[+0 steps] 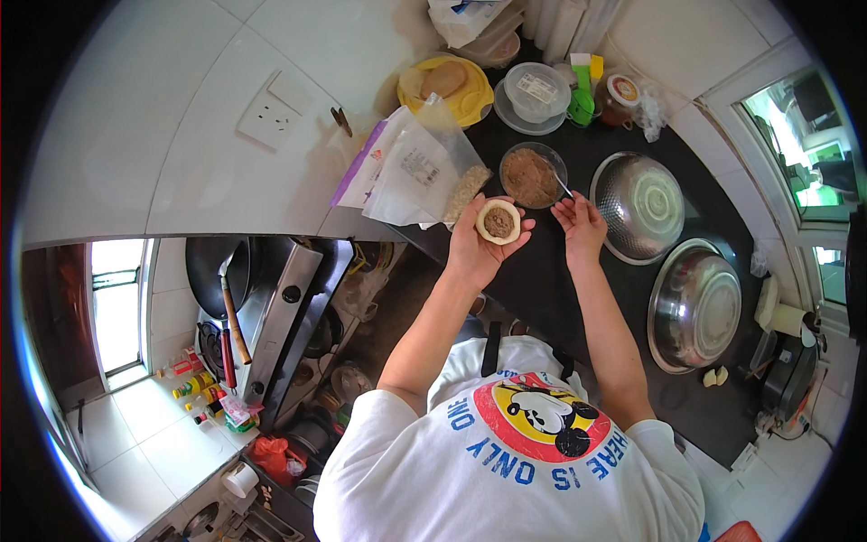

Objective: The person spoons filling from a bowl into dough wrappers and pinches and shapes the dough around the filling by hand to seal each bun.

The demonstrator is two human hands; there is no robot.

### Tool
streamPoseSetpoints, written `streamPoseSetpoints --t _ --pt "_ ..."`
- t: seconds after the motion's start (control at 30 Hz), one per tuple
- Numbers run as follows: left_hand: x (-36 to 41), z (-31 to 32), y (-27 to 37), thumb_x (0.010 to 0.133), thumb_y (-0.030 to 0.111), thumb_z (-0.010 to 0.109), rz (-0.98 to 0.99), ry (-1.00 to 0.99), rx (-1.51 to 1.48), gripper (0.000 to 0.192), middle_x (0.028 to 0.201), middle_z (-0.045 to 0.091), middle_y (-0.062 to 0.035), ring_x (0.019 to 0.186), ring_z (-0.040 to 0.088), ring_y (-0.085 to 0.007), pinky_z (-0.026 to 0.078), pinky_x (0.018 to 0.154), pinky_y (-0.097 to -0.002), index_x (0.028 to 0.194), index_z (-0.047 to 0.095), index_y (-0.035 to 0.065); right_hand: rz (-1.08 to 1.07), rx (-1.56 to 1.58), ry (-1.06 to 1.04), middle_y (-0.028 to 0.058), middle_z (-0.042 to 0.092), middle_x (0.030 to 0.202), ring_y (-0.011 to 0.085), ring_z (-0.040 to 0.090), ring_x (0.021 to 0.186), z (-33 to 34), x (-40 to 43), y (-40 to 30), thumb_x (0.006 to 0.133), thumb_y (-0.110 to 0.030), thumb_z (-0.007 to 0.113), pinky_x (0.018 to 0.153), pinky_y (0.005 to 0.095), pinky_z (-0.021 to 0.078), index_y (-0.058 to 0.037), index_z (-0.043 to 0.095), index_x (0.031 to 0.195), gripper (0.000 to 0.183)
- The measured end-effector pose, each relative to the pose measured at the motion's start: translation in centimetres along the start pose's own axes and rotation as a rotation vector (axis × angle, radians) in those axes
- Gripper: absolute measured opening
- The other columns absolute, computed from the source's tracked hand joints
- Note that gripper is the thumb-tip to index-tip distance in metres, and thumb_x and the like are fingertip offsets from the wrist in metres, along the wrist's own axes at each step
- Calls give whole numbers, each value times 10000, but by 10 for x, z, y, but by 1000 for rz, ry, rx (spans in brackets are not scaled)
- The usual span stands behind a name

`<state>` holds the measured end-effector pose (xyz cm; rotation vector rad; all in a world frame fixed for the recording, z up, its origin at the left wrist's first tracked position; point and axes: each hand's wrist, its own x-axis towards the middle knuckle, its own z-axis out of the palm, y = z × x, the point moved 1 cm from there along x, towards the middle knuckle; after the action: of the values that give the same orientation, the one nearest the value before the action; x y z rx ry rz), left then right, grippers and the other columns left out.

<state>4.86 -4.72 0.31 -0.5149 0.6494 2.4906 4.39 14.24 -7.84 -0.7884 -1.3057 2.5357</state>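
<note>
My left hand (474, 237) cups a round of pale dough (517, 225) with its edge turned up like a shallow cup. Crumbly brown filling (499, 222) lies in the dough's hollow. Thumb and fingertips of my right hand (582, 227) are at the handle end of a metal spoon (561, 183). The spoon's head is sunk in a clear bowl (504, 169) of brown, powdery filling (530, 175), just beyond both hands. Left of that bowl, by my left hand, lies a clear plastic bag (413, 179) with pale flakes or grains (469, 192) at its bottom.
Two upturned metal basins (637, 203) (698, 308) stand on the black counter (542, 291) at the right. Along the back are a yellow lidded container (481, 95), a lidded plastic tub (538, 88), green scoops (581, 107) and a jar (618, 105). A gas stove (274, 318) with a wok (210, 278) is at left.
</note>
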Motion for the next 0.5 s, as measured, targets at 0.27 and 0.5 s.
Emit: streamPoseSetpoints --t 0.27,0.5 --pt "-2 21 -4 977 375 333 -16 -89 -10 458 1010 608 -186 933 642 -341 574 782 -414 1189 491 2 126 -201 73 161 575 1023 208 636 797 13 -34 -39 938 -183 533 698 318 568 0 480 1155 289" --pt "-14 58 -19 977 411 334 -47 -151 43 498 1027 606 -200 983 617 -370 535 862 -437 1241 460 7 -926 -993 -208 136 546 1128 283 542 1053 29 -104 -110 651 -83 739 903 402 434 -14 523 1170 566"
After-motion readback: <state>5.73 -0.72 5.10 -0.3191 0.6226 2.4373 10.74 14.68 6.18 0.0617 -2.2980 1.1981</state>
